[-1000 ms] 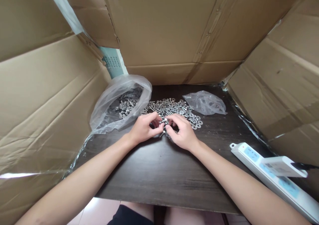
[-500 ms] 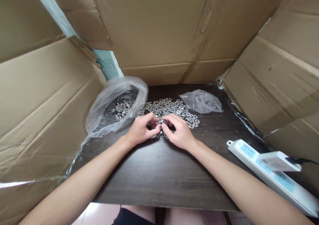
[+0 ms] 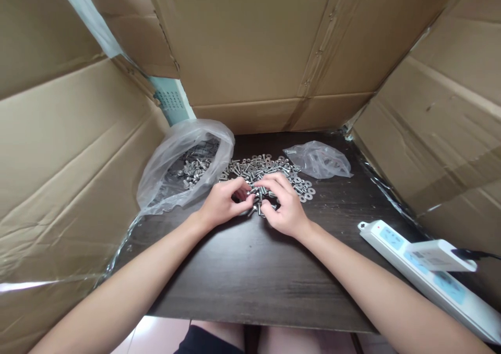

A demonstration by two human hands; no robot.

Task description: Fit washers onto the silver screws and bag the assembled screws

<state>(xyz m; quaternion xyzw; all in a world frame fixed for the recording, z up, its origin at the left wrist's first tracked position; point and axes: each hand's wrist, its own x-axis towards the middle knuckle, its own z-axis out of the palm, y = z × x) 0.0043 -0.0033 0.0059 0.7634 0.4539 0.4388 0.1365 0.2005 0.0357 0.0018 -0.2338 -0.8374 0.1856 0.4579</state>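
Observation:
Silver bolts and washers lie in a loose pile (image 3: pixel 258 167) on the dark table (image 3: pixel 250 270). At its near edge my left hand (image 3: pixel 224 201) is closed, thumb and fingertips pinched on a small bolt (image 3: pixel 252 191). Close beside it on the right, my right hand (image 3: pixel 285 208) has its thumb and fingers apart over the pile's near edge, with nothing visibly gripped. Several bolts lie between and just below the two hands. Left of the pile, an open clear plastic bag (image 3: pixel 156 174) holds more metal parts (image 3: pixel 193 171).
A crumpled clear bag (image 3: pixel 323 161) lies right of the pile. At the right edge is a white power strip (image 3: pixel 415 270) with a plugged-in adapter (image 3: pixel 440 255) and black cable. Cardboard walls (image 3: pixel 250 46) stand behind and on both sides.
My right hand's thumb and fingers have spread apart and come away from the bolt near my left fingertips. My left hand stays nearly in place. The view has shifted slightly.

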